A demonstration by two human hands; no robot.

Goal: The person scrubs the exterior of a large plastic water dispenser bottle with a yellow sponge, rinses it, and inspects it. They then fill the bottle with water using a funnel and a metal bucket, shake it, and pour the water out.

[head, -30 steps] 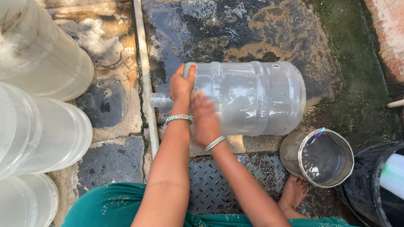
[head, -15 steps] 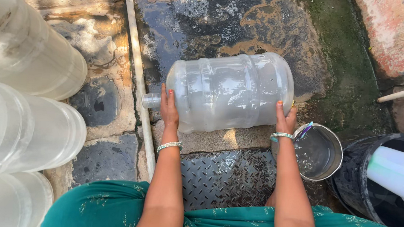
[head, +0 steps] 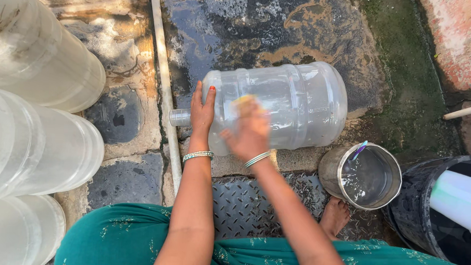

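A big clear plastic water jug lies on its side on wet stone, with its neck pointing left. My left hand lies flat on the jug's shoulder, just beside the neck, and holds it steady. My right hand is blurred with motion against the jug's near side, a little right of the left hand. A small yellowish pad shows under its fingertips. Both wrists carry bangles.
Several large clear jugs are stacked at the left. A thin pipe runs along the ground by the neck. A steel pot of water stands at the right, next to a black tub. My foot rests on a metal tread plate.
My right hand has come back from the jug's bottom end to its middle, close to the left hand. The left hand has stayed by the neck.
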